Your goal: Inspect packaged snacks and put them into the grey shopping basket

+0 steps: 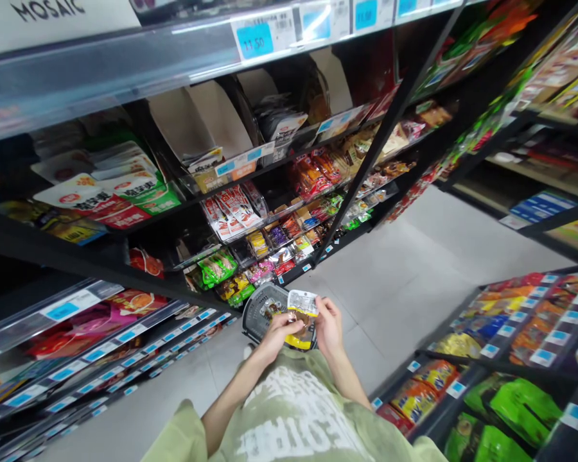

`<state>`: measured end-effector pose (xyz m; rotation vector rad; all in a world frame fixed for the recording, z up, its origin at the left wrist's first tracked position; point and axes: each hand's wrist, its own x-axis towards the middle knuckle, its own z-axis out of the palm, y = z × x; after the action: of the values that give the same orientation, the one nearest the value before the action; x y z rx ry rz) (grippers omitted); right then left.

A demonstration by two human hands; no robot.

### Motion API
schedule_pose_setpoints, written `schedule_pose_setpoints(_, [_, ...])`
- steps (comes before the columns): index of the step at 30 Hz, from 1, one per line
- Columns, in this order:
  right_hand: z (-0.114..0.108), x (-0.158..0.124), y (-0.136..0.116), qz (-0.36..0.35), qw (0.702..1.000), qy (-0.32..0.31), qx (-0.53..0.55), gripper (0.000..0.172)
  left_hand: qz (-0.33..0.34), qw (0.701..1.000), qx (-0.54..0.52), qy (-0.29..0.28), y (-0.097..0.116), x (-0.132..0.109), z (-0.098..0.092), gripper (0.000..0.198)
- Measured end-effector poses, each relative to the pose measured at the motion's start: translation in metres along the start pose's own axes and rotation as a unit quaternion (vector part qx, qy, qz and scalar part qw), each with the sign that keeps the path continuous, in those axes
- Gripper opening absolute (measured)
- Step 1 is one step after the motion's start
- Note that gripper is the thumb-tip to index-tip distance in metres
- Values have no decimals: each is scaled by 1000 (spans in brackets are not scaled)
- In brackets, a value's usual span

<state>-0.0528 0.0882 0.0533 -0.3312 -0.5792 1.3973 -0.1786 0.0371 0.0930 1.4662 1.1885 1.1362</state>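
Left hand (278, 333) and right hand (328, 326) hold a snack packet (302, 316) above a basket (264, 309).

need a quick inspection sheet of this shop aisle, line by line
surface: grey tiled floor, bare where it shows
job's things: small clear snack packet with yellow contents, held up in front of the chest by both hands; dark shopping basket just behind it, some goods inside
clutter: nothing seen loose on the floor
grips: left hand pinches the packet from the lower left; right hand holds its right edge
cables: nothing seen
surroundings: black shelves packed with snack packets on the left, blue price tags along the edges; lower rack with green and orange bags on the right
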Motion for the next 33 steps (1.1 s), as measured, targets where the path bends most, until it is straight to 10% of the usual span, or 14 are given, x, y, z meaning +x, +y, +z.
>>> schedule_pose_setpoints(16, [-1,3,4,-23,999,34,22,42,72,995,71,9,-6,4,3,42])
schedule_pose_setpoints(21, [-3,7,10,-34,996,83,-12,41,177,941,249,144,-11,1,-3,43])
schedule_pose_setpoints(25, [-4,5,17,-25,995,86,-54,38,211,899,366,114,-11,-4,-3,60])
schedule_pose_setpoints(33, [-17,-5,48,91,985,-63,-130,38,150,931,294,154,-81,11,-31,40])
